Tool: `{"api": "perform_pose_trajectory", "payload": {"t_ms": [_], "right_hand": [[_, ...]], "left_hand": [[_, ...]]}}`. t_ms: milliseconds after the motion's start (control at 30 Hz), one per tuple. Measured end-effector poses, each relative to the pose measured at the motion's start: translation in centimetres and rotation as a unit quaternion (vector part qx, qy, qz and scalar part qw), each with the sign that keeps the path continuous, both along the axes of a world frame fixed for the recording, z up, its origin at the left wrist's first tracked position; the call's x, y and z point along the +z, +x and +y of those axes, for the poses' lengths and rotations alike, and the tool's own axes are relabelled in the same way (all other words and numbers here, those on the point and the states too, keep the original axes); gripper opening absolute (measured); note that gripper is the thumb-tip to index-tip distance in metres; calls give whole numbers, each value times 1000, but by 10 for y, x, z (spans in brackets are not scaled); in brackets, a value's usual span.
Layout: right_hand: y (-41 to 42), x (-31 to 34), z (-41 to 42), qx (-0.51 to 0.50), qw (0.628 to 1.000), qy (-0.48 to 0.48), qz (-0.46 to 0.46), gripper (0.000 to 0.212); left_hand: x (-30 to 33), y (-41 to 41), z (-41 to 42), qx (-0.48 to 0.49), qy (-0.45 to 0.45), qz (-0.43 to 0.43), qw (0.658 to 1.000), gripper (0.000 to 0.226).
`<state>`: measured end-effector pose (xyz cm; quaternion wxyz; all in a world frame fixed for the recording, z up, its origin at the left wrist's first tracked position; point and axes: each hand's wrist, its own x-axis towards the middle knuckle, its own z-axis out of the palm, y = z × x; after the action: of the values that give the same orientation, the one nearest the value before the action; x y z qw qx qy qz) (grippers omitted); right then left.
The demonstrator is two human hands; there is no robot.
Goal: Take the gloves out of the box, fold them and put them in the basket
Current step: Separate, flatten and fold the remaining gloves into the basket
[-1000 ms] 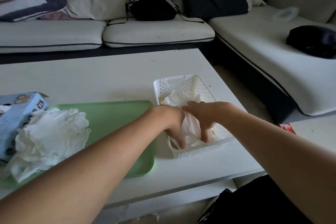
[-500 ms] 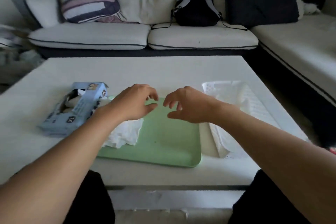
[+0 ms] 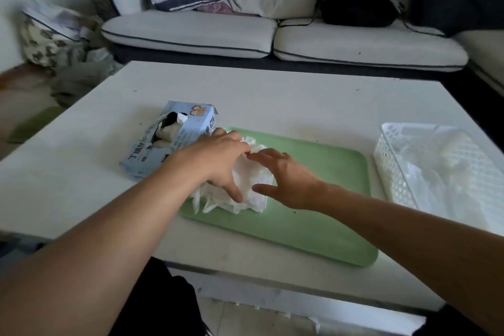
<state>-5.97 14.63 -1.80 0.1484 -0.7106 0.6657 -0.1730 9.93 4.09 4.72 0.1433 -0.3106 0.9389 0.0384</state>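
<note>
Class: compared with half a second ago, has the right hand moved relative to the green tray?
Yes. The right hand has gone left along the green tray, reaching the pile of white gloves.

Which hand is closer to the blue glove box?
Left. The left hand rests on the glove pile right beside the blue box; the right hand is farther away over the green tray.
</note>
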Motion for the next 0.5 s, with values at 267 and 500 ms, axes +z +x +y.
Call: {"api": "perform_pose_trajectory", "payload": {"t_ms": [267, 500], "right_hand": [[14, 0, -13, -32, 985, -45, -165, 31], [14, 2, -11, -98, 951, 18, -293, 10]], "left_hand": [[-12, 8, -19, 11, 106, 12, 994, 91], [-26, 9, -18, 3, 91, 56, 994, 105]]}}
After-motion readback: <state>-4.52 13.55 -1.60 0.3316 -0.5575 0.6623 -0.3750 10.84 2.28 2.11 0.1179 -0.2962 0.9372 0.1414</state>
